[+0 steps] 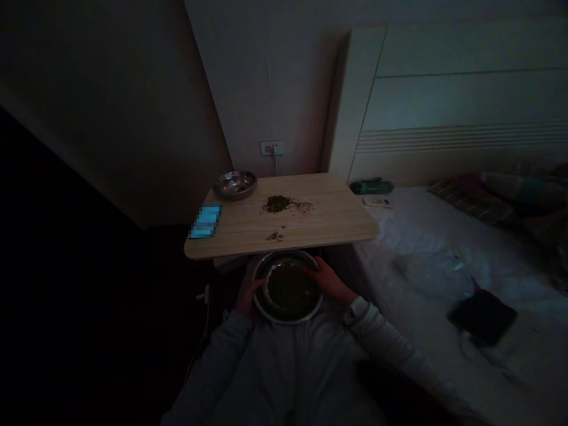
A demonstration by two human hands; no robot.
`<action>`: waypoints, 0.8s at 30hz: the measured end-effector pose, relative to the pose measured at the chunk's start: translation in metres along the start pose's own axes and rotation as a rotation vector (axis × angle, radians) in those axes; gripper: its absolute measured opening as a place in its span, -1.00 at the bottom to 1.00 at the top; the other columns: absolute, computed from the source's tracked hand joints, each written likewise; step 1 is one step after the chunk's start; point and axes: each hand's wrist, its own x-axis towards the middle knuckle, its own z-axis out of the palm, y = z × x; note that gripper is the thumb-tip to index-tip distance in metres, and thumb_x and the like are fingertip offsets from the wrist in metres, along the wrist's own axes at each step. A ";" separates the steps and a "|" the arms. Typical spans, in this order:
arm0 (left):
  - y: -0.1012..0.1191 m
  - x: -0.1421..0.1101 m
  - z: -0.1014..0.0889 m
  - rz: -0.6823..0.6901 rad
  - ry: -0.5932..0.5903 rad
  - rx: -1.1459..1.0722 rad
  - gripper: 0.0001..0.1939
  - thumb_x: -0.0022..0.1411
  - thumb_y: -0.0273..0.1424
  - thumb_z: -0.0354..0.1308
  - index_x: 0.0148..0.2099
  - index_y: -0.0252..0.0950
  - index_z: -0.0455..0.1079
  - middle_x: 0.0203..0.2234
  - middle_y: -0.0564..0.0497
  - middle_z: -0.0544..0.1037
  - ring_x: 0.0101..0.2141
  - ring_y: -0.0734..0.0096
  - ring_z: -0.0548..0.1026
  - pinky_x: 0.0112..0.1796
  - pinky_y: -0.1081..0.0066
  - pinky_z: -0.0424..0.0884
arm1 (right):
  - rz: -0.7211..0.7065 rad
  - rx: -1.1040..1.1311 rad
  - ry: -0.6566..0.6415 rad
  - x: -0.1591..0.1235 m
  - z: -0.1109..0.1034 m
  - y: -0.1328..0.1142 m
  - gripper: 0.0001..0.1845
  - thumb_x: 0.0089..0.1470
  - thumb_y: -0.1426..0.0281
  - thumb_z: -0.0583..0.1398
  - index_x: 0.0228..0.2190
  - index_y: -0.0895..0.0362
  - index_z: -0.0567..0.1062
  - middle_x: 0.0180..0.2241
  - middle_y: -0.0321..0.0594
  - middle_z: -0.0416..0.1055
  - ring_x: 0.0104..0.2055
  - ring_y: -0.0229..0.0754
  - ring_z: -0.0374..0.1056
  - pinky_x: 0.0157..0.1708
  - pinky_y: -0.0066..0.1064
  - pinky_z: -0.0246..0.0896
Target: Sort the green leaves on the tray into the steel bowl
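A round metal bowl [261, 305] rests at my lap, just below the table's front edge. Inside it lies a dark greenish mass of what look like small beans [290, 290], though the dim light hides single ones. My left hand [248, 300] grips the bowl's left side, thumb over the rim. On the right side my right hand [331, 281] holds it too, with fingers reaching over the rim. Beyond the bowl, a small pile of green beans [278, 204] lies on the wooden tabletop [337, 219], with darker ones scattered to its right. A few loose beans [275, 236] sit nearer the front edge.
A second metal bowl [235, 185] stands at the table's back left corner, behind a lit phone [206, 221]. To the right is a bed [399, 236] with a green bottle [371, 187], a remote control [378, 203] and a dark flat object [483, 316]. A wall socket [271, 147] holds a plug.
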 end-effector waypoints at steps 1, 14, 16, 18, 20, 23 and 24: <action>-0.001 0.001 0.000 -0.020 0.012 0.001 -0.92 -0.09 -0.39 0.24 -0.44 -0.22 0.52 -0.49 -0.08 0.64 -0.13 -0.04 0.54 -0.04 0.04 0.39 | 0.013 -0.038 0.016 0.000 -0.002 -0.003 -0.77 -0.13 0.36 0.21 -0.33 0.11 0.40 -0.38 -0.29 0.46 -0.30 -0.17 0.38 -0.25 -0.32 0.30; -0.005 -0.005 0.006 -0.024 0.141 -0.037 -0.96 -0.09 -0.43 0.21 -0.49 -0.25 0.49 -0.51 -0.09 0.64 -0.09 -0.04 0.51 -0.04 0.11 0.41 | -0.022 -0.471 0.044 -0.011 -0.008 -0.030 -0.71 0.04 0.40 0.16 -0.14 0.12 0.43 -0.16 -0.06 0.49 -0.10 -0.03 0.40 -0.10 -0.26 0.22; -0.003 -0.007 0.007 -0.027 0.145 -0.041 -0.96 -0.10 -0.45 0.21 -0.52 -0.29 0.48 -0.54 -0.12 0.63 -0.10 -0.03 0.52 -0.05 0.16 0.41 | -0.023 -0.548 0.041 -0.013 -0.007 -0.036 -0.71 0.07 0.40 0.16 -0.13 0.15 0.41 -0.15 -0.06 0.48 -0.10 -0.06 0.40 -0.12 -0.31 0.22; -0.002 -0.009 0.008 -0.021 0.150 -0.048 -0.97 -0.12 -0.46 0.22 -0.54 -0.29 0.47 -0.55 -0.11 0.63 -0.13 -0.02 0.54 -0.07 0.20 0.43 | -0.009 -0.600 0.043 -0.015 -0.006 -0.040 -0.73 0.07 0.40 0.16 -0.14 0.16 0.40 -0.17 -0.08 0.48 -0.12 -0.09 0.40 -0.16 -0.36 0.22; -0.002 -0.010 0.009 -0.020 0.161 -0.058 -0.97 -0.12 -0.46 0.22 -0.55 -0.27 0.47 -0.56 -0.08 0.63 -0.16 0.00 0.55 -0.09 0.21 0.44 | 0.005 -0.624 0.044 -0.017 -0.006 -0.043 -0.73 0.07 0.39 0.17 -0.15 0.15 0.38 -0.19 -0.10 0.49 -0.14 -0.11 0.41 -0.20 -0.40 0.21; -0.001 -0.012 0.011 -0.033 0.166 -0.075 -0.96 -0.10 -0.47 0.21 -0.53 -0.25 0.48 -0.56 -0.05 0.63 -0.18 0.03 0.57 -0.11 0.21 0.45 | 0.011 -0.634 0.034 -0.018 -0.006 -0.042 -0.71 0.07 0.37 0.17 -0.13 0.13 0.35 -0.22 -0.11 0.50 -0.18 -0.11 0.42 -0.26 -0.40 0.21; -0.001 -0.012 0.011 -0.036 0.163 -0.078 -0.96 -0.10 -0.47 0.20 -0.52 -0.25 0.48 -0.55 -0.05 0.63 -0.18 0.03 0.56 -0.11 0.20 0.45 | 0.015 -0.634 0.025 -0.018 -0.006 -0.041 -0.69 0.07 0.37 0.17 -0.11 0.13 0.33 -0.22 -0.10 0.50 -0.19 -0.10 0.43 -0.27 -0.40 0.21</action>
